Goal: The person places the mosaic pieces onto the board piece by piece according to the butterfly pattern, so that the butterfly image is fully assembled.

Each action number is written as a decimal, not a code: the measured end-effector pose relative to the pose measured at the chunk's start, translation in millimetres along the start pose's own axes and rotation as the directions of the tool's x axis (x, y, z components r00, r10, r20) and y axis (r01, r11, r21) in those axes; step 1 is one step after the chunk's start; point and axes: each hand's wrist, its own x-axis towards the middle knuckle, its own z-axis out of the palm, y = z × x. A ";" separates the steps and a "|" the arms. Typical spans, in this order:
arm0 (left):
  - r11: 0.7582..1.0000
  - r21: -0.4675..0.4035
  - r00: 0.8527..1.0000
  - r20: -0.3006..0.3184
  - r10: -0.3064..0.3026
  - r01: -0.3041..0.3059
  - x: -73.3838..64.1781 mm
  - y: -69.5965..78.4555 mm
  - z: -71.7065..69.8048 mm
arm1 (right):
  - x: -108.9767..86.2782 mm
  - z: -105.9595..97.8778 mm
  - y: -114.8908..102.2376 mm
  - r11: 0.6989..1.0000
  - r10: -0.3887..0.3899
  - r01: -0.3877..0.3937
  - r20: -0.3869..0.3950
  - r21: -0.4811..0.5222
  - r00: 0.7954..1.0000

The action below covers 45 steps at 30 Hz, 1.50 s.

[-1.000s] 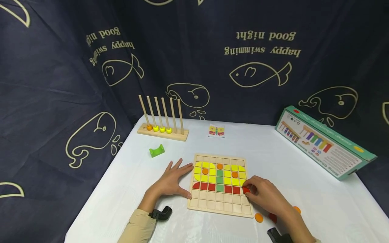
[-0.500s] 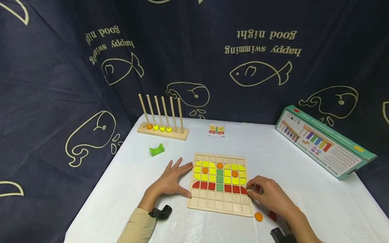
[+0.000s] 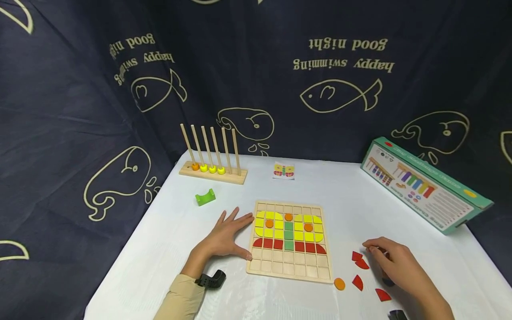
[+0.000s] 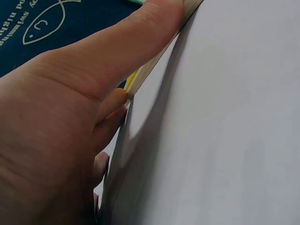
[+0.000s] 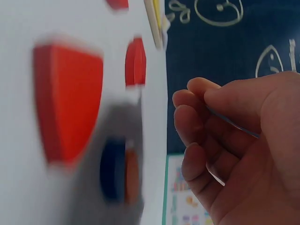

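Note:
A wooden grid board (image 3: 300, 269) holds yellow tiles (image 3: 278, 234), a green column (image 3: 289, 235), orange discs (image 3: 288, 217) and a row of red tiles (image 3: 310, 247). My left hand (image 3: 222, 238) lies with fingers spread, thumb and fingertips touching the board's left edge. To the right of the board, my right hand (image 3: 396, 260) hovers over the table. Its fingers are loosely curled with nothing visible between them in the right wrist view. Several loose red pieces (image 3: 358, 282) lie close by. A dark blue disc (image 5: 112, 168) and an orange disc (image 5: 131, 176) sit below the hand.
Another orange disc (image 3: 339, 284) lies by the board's lower right corner. Behind stand a wooden peg rack (image 3: 232, 178) with rings, a green curved block (image 3: 206, 198), a picture card (image 3: 284, 171) and a game box (image 3: 424, 186). A dark curtain (image 3: 248, 53) closes off the back.
My right hand has let go of the red corner tile at the right end of the red row and moved right, off the board, uncovering loose red pieces. My left hand stays in place.

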 end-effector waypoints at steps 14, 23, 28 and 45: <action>0.999 0.021 0.999 -0.020 -0.025 0.025 -0.6 2.8 2.9 | -21.1 -16.6 33.3 0.989 0.144 -0.142 0.059 -0.038 0.988; 0.999 0.020 0.999 -0.014 -0.032 0.033 0.2 0.3 4.4 | -26.2 4.6 8.3 0.995 0.088 -0.093 0.120 0.042 0.989; 0.999 0.017 0.999 -0.016 -0.030 0.030 0.4 0.6 4.5 | -28.9 17.4 -8.2 0.992 -0.116 0.108 0.125 0.068 0.985; 1.000 0.015 0.999 -0.034 -0.003 0.004 1.3 0.7 4.6 | -25.6 49.0 -37.6 0.971 -0.126 0.138 0.073 -0.196 0.989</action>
